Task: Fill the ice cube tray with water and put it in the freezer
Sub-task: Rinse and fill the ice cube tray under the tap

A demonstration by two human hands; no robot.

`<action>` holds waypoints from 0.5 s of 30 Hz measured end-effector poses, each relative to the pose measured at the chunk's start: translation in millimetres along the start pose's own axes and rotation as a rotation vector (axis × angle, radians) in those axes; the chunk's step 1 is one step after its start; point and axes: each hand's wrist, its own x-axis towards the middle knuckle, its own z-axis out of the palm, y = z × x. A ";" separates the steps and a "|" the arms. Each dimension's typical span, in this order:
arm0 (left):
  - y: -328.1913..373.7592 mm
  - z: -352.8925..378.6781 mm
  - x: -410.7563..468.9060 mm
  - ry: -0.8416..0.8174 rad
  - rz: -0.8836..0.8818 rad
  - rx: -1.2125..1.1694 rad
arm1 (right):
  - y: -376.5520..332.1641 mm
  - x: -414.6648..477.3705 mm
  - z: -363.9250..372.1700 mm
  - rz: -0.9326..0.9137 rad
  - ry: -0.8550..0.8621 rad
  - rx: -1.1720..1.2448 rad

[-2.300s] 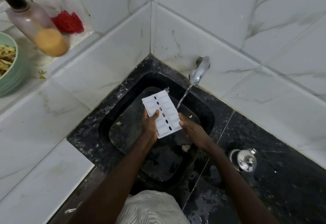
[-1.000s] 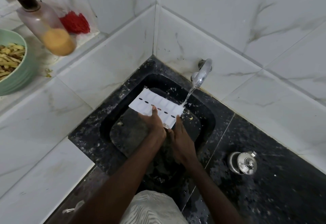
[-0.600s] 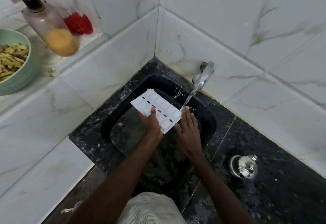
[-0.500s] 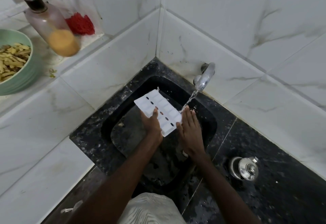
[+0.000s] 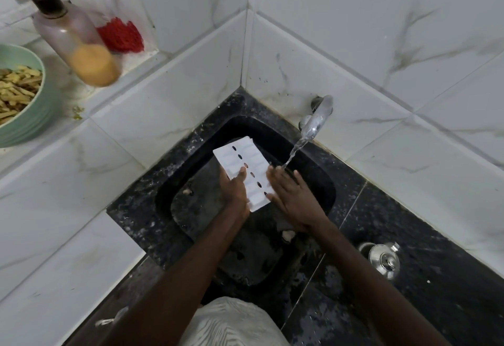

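The ice cube tray (image 5: pixel 257 167) is in your hands above the black sink (image 5: pixel 166 195), well inside its rim and just left of the falling water. It is white, with a row of dark oval holes down its middle, and one short end points toward the far corner of the basin. You cannot tell from here whether its cells hold any water.

Your left hand (image 5: pixel 233 191) grips the tray's near left part, with the thumb lying on top and the fingers tucked beneath. Your right hand (image 5: pixel 293 195) is spread flat with its fingers straight. It lies along the tray's right edge, the thumb touching the near right corner.

The stream of water (image 5: pixel 296 149) from the steel tap (image 5: pixel 317 115) lands on your right fingertips, just beside the tray and not on it.

To the right, on the wet black counter (image 5: pixel 441 291), stands a steel pot with a knobbed lid (image 5: pixel 383 259). On the white marble ledge at the upper left you have a pump bottle (image 5: pixel 73 37) with orange liquid in its base, a red scrubber (image 5: pixel 120 34) behind it, and a green bowl (image 5: pixel 35 124) of pale cut strips.
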 end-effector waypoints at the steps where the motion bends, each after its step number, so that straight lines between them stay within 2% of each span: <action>1: -1.1 2.9 -4.0 -0.013 0.004 0.008 | 2.3 2.4 0.6 0.046 0.019 0.004; 4: -8.8 12.0 -17.5 -0.052 -0.011 0.038 | -0.7 10.5 0.8 0.130 0.030 0.003; 10: 2.4 5.7 -13.6 -0.068 0.002 0.011 | 0.3 -11.8 2.7 -0.040 0.000 -0.011; 15: -3.3 14.3 -23.2 -0.084 0.006 0.056 | 3.3 -5.6 -0.4 0.101 0.034 -0.016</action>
